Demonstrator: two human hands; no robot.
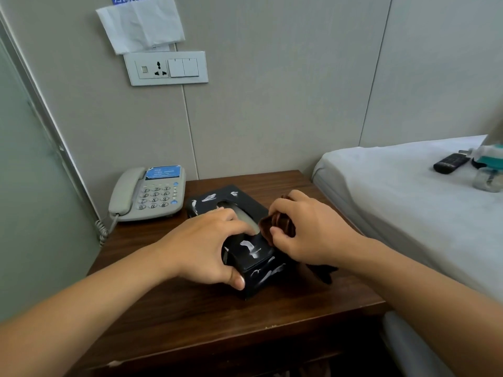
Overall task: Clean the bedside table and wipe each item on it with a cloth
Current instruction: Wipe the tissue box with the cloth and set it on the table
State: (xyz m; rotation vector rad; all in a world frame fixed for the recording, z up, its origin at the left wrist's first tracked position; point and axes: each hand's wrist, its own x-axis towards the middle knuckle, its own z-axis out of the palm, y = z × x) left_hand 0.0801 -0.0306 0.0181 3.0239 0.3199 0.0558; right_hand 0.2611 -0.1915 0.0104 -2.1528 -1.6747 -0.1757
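A black tissue box (254, 257) with white feather marks lies in the middle of the dark wooden bedside table (174, 317). My left hand (206, 246) grips the box's near left end, thumb on its side and fingers over the top by the slot. My right hand (307, 229) holds a bunched brown cloth (275, 224) against the top right edge of the box. A grey corded telephone (148, 194) stands at the table's back left corner.
A bed with a white sheet (402, 202) borders the table on the right; a black remote (450, 163), a clear glass (487, 180) and other items lie on it. A socket and switch panel (166, 68) is on the wall above, with paper tucked behind it.
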